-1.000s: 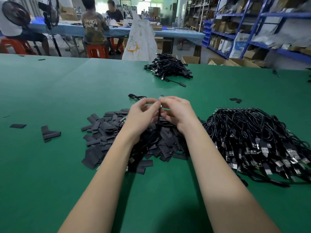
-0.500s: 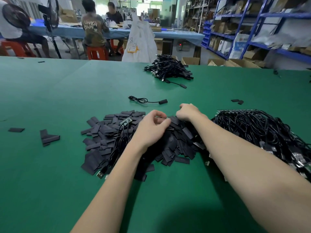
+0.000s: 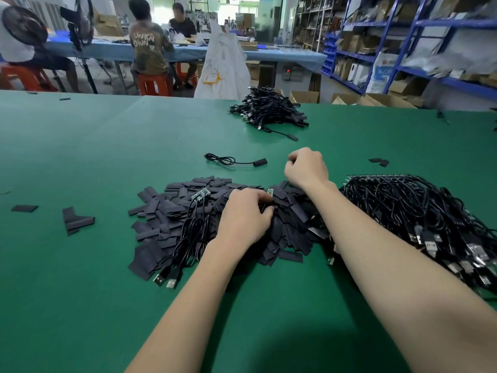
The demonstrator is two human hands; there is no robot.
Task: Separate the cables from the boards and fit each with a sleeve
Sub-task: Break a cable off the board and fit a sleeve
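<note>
We are working at a wide green table (image 3: 80, 157) in a stockroom, with blue shelving (image 3: 403, 36) behind it and people seated at a blue-covered bench (image 3: 269, 53) beyond the far edge.

We are taking the heap of black sleeves (image 3: 172, 211) at the table's middle as our landmark. Our left hand (image 3: 243, 218) is resting on the heap's top, fingers curled down into the sleeves, pinching near a small green board (image 3: 270, 191) sticking up at the fingertips; what exactly it is gripping we cannot tell. Our right hand (image 3: 305, 168) is hovering just beyond the heap's far right edge, fingers curled into a loose fist, its contents hidden from us.

A second green board (image 3: 200, 194) is lying on the heap's left part, its black cables (image 3: 193, 235) trailing toward us and ending in USB plugs (image 3: 165, 278) at the near edge. Right of the heap, a large tangle of cables (image 3: 416, 219) is sitting. Beyond the heap, one sleeved cable (image 3: 236, 160) is lying alone; farther off, a finished pile (image 3: 269, 110). Left of the heap, stray sleeves (image 3: 76, 219) are lying apart.
</note>
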